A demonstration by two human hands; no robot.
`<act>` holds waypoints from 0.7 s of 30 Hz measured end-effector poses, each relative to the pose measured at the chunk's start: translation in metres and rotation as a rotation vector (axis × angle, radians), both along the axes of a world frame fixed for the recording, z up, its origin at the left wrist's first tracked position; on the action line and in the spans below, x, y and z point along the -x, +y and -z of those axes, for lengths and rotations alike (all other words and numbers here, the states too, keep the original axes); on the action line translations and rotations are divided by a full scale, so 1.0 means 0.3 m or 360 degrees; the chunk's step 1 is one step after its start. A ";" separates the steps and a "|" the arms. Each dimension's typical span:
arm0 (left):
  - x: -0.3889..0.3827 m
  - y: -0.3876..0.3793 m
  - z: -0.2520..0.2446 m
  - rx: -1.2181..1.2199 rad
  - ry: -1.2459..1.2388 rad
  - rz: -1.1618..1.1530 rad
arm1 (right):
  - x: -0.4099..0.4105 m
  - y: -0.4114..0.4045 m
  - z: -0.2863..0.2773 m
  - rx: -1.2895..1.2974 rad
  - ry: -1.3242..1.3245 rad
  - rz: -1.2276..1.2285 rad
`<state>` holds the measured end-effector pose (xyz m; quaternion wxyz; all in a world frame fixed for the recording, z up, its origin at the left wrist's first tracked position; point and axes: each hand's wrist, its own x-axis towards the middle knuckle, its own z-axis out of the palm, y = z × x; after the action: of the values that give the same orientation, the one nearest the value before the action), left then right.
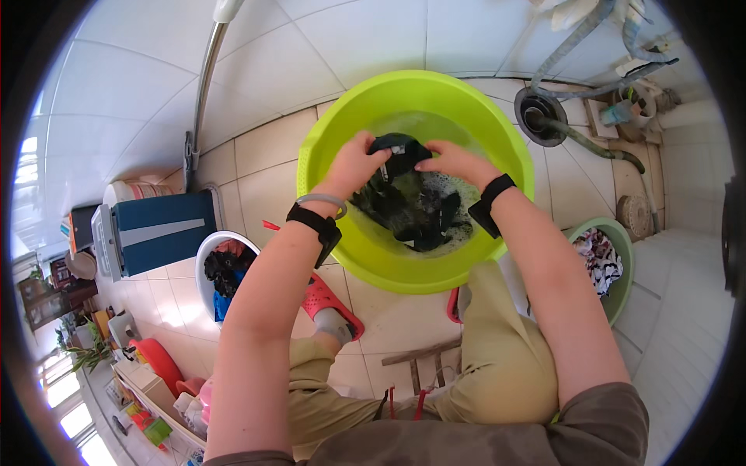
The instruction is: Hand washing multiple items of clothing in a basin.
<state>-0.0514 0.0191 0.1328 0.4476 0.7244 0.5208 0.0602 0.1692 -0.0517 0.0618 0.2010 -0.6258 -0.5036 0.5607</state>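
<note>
A large lime-green plastic basin (pixel 402 279) stands on the tiled floor before me, with sudsy water (pixel 434 125) in it. Dark wet cloth (pixel 390 201) lies partly in the water, and its upper part is lifted between my hands. My left hand (pixel 360 163) grips this raised part from the left, near a small pale label. The fingers of my right hand (pixel 454 160) pinch its right edge. Both hands are above the water, inside the basin's rim. The submerged part of the cloth is hard to make out.
To the left are a white basin (pixel 201 271) of dark and blue cloth and a blue bin (pixel 163 230). A green basin (pixel 625 262) with patterned cloth sits right, below a floor drain (pixel 539 119) with hoses. My red clogs (pixel 326 300) flank the big basin.
</note>
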 end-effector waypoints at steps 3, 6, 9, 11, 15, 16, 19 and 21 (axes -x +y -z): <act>0.037 0.043 -0.023 -0.0236 0.0188 -0.0010 | 0.006 0.029 -0.065 0.0093 0.0317 0.0547; 0.019 0.051 0.052 -0.0403 0.0303 -0.0036 | -0.064 0.085 0.046 -0.0121 0.0155 0.0680; -0.020 0.014 0.175 -0.0726 0.0385 -0.0078 | -0.077 0.098 0.134 -0.0423 -0.0205 0.0755; -0.062 -0.022 0.197 -0.0837 0.0433 -0.0016 | -0.066 0.094 0.156 -0.0631 -0.0353 0.0733; -0.078 -0.080 0.286 -0.0946 0.0349 0.0378 | 0.036 0.070 0.145 -0.0471 -0.0740 0.0553; -0.078 -0.091 0.308 -0.1128 0.0285 0.0520 | 0.043 0.072 0.151 -0.0279 -0.0721 0.0353; -0.120 -0.101 0.284 -0.0502 0.0925 0.1160 | -0.004 0.074 0.181 0.0071 -0.0303 0.0365; -0.150 -0.082 0.268 -0.0213 0.1059 0.1266 | -0.012 0.077 0.180 -0.0092 -0.0501 0.0644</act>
<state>-0.0065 -0.0054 0.0523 0.1989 0.8732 0.3143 -0.3148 0.1729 -0.0285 0.0077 0.2460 -0.7873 -0.4090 0.3903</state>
